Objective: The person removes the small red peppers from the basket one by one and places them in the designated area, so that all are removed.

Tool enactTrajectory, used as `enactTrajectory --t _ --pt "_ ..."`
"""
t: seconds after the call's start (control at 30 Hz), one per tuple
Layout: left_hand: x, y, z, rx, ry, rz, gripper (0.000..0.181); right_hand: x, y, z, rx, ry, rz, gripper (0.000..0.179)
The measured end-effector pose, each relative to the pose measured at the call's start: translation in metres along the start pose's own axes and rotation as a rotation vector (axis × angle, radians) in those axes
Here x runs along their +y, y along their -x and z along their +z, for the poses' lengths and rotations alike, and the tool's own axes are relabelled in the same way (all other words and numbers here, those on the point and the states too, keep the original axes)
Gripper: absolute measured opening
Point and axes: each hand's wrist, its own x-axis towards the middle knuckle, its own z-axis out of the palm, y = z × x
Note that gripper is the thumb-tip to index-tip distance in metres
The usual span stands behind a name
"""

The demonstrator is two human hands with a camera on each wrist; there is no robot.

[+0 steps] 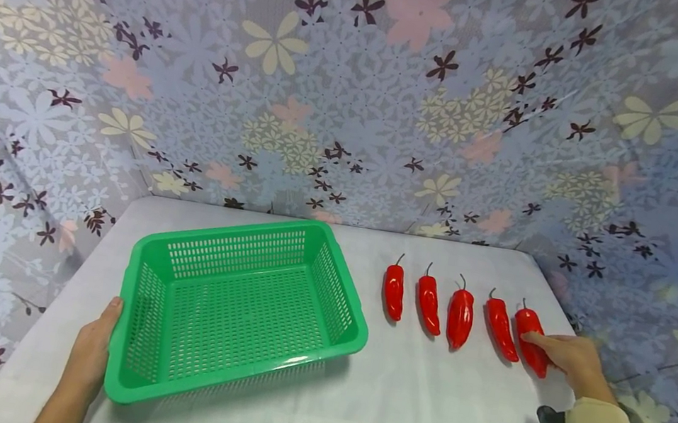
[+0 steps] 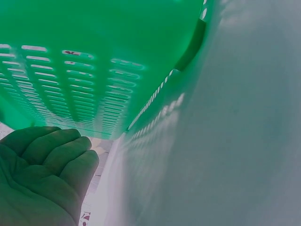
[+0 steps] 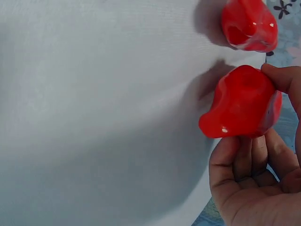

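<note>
At the right end of a row of red chili peppers, my right hand [image 1: 570, 360] holds the last red chili pepper [image 1: 534, 323]. The right wrist view shows the thumb on one side of this pepper [image 3: 244, 101] and the fingers of the right hand [image 3: 254, 179] on the other. A green plastic basket [image 1: 241, 366] with slotted walls stands on the left, nothing inside it. Beside its left wall is my left hand [image 1: 89, 350], thumb along the outer rim. In the left wrist view the left hand's slightly bent fingers [image 2: 61, 150] reach to the slotted wall.
Left of the held pepper lie several more peppers, the nearest being a slim red pepper [image 1: 500, 327], stems pointing away. All stand on a white-covered table [image 1: 403, 406]. Flowered cloth [image 1: 354, 99] encloses the back and both sides.
</note>
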Motion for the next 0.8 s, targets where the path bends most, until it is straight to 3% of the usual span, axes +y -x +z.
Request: enactTrajectory --t 0.5,0.8 --pt "-0.0011 -0.0005 0.0014 -0.016 0.061 0.036 0.061 0.0072 0.0001 0.0070 0.020 -0.013 0.035 0.080" --pt "-0.0016 -0.0008 0.0003 -0.011 0.049 0.009 0.061 0.0081 -0.0004 0.0083 0.029 0.019 0.041 0.084"
